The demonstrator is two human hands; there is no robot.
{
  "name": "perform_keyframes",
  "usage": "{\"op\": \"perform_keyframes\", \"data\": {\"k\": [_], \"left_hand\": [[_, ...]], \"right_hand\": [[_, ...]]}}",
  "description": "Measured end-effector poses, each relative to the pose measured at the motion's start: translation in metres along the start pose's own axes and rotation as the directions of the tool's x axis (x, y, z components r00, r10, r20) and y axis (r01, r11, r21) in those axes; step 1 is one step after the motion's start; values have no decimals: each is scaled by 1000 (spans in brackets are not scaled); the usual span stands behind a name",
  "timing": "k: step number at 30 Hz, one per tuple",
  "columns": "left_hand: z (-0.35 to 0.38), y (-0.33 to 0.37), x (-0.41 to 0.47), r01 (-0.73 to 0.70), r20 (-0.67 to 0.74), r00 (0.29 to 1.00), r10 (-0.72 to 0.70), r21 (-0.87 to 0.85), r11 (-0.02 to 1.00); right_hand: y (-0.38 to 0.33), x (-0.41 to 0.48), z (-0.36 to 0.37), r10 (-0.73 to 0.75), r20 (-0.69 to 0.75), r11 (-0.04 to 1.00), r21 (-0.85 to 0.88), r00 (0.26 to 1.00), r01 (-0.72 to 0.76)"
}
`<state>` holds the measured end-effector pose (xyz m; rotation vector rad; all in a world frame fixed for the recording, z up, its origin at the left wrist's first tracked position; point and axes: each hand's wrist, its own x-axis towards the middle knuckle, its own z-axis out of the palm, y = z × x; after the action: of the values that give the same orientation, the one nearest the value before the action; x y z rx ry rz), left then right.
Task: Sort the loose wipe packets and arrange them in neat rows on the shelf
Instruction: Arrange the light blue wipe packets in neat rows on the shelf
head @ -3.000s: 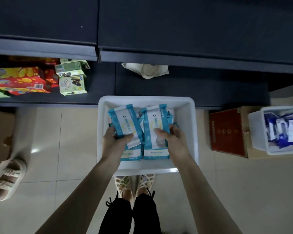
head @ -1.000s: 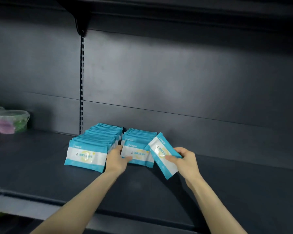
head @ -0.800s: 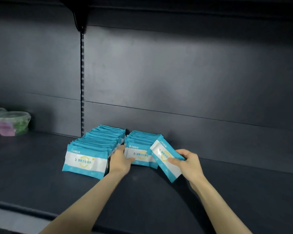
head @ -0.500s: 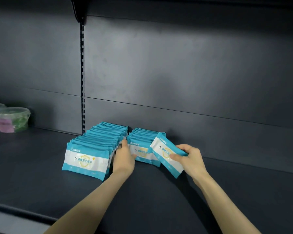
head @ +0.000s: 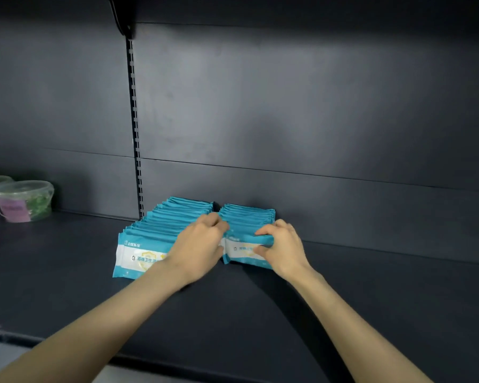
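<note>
The teal-and-white plastic wipe packet (head: 244, 248) stands on edge at the front of the right row of matching packets (head: 249, 214), its printed face towards me. My right hand (head: 284, 248) pinches its right end, fingers curled over the top edge and thumb on the front. My left hand (head: 202, 241) sits at the packet's left end where the two rows meet, fingers curled down onto the packet tops; I cannot tell whether they grip anything. It covers part of the longer left row of packets (head: 161, 230), which runs just beside the right one. Both rows stand on the dark grey metal shelf (head: 260, 313), reaching back to its dark back panel (head: 288, 120) near a slotted upright strip (head: 134, 120). Well apart to the far left are two clear lidded plastic tubs (head: 22, 200).
</note>
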<state>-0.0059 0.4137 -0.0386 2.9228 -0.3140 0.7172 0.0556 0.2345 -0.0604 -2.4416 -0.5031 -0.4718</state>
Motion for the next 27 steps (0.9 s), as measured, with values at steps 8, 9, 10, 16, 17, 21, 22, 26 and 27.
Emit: {"op": "perform_keyframes", "data": {"k": [8, 9, 10, 16, 17, 21, 22, 26, 27], "left_hand": [[0, -21, 43, -187, 289, 951, 109, 256, 949], [4, -21, 48, -202, 332, 937, 111, 254, 946], [6, -22, 54, -213, 365, 925, 109, 257, 943], [16, -26, 74, -225, 495, 866, 70, 262, 939], [16, -27, 75, -231, 509, 858, 72, 256, 939], [22, -33, 75, -266, 497, 859, 123, 228, 937], [23, -34, 75, -268, 490, 862, 131, 222, 938], [24, -34, 79, -254, 531, 841, 101, 223, 941], [24, -33, 80, -254, 552, 830, 86, 235, 938]], "right_hand": [[-6, 6, 21, -147, -65, 968, -215, 987, 130], [-5, 7, 21, -148, -60, 968, -213, 987, 132], [-4, 8, 20, -141, -41, 968, -215, 989, 129], [1, 11, 13, -63, 229, 937, -321, 971, 136], [1, 12, 12, -55, 258, 931, -336, 965, 143], [-3, 15, 13, -62, 257, 891, -420, 964, 169], [-4, 16, 14, -71, 249, 881, -438, 966, 178], [-6, 23, 16, -68, 238, 857, -483, 969, 179], [-6, 25, 15, -57, 241, 855, -490, 969, 172]]}}
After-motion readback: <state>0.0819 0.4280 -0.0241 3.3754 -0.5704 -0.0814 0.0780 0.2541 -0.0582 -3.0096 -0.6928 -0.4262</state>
